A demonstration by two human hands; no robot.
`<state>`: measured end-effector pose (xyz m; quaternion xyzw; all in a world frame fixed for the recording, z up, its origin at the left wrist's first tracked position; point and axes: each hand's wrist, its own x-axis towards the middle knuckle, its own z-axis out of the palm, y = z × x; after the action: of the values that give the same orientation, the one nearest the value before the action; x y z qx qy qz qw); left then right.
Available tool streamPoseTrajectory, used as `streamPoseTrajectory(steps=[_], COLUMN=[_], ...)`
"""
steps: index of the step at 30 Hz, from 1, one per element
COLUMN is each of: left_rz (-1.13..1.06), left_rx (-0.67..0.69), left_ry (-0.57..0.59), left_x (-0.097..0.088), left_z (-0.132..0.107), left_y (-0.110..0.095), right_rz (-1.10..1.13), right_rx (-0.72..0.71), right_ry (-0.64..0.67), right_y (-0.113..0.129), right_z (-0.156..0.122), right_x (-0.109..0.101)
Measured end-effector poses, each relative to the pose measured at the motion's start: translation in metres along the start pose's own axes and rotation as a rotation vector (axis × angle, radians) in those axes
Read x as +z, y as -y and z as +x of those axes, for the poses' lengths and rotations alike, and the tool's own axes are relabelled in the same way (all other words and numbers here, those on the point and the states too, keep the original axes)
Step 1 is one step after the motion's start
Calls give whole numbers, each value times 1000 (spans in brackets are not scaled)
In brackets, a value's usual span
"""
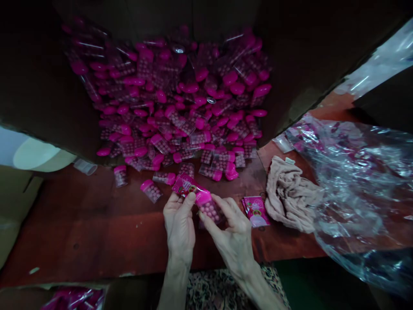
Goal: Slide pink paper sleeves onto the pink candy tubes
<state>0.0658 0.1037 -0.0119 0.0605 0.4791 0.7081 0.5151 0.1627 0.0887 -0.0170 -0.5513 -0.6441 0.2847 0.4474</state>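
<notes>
The reddish surface [97, 232] bore pink-capped containers [151, 191], pink printed packets [256, 212], a crumpled beige cloth [287, 196] and clear plastic wrapping [364, 185].

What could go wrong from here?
1. The right hand pinches the smooth-looking container with its fingertips, so it could slip.
2. A loose container lies close to the left hand, which holds the printed wrapper; a sideways move might knock it.
3. Clear plastic film spreads past the front edge of the red table, so it may slide off.
</notes>
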Motion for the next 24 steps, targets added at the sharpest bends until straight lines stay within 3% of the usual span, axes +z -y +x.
streamPoseTrajectory(steps=[3, 10, 17, 24], left_rz=[23, 4, 20, 23], left_rx=[11, -73, -174, -353], left_ry=[5, 55, 157, 206], left_x=[3, 2, 1, -1], left_z=[0, 3, -4, -3], left_y=[0, -3, 1, 1], right_rz=[76, 491, 400, 376], right_rx=[44, 438, 310, 224], right_ry=[-9, 80, 14, 53], right_y=[-2, -2, -7, -12], right_z=[-4, -8, -9, -7], right_x=[2, -1, -1, -2])
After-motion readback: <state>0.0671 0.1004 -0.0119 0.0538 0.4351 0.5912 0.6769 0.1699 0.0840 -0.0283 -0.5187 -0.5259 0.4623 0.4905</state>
